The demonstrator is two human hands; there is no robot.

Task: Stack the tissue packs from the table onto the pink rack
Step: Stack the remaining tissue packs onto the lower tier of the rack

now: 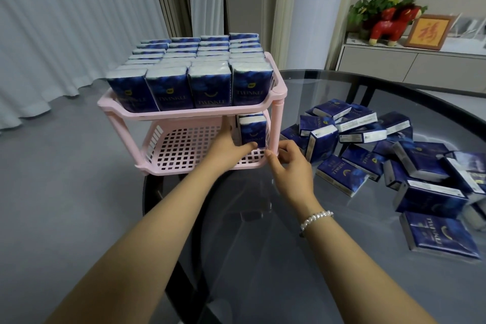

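Your pink rack (189, 113) has its top tier full, while your left hand (226, 146) fingers press 1 upright tissue pack (253, 131) into the lower tier's right corner, your right hand (289, 166) hangs loosely curled and empty, and many loose packs (394, 155) remain on the glass worktop (342, 258).

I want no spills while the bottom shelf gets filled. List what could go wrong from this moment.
1. The pink rack stands at the rim of the glass table, top shelf full, bottom shelf nearly bare; a push could likely tip it over the edge.
2. The upright pack on the bottom shelf, touched by the left hand, has no neighbour on its left and may topple.
3. The loose pile is heaped unevenly; grabbing one could slide others across the glass.
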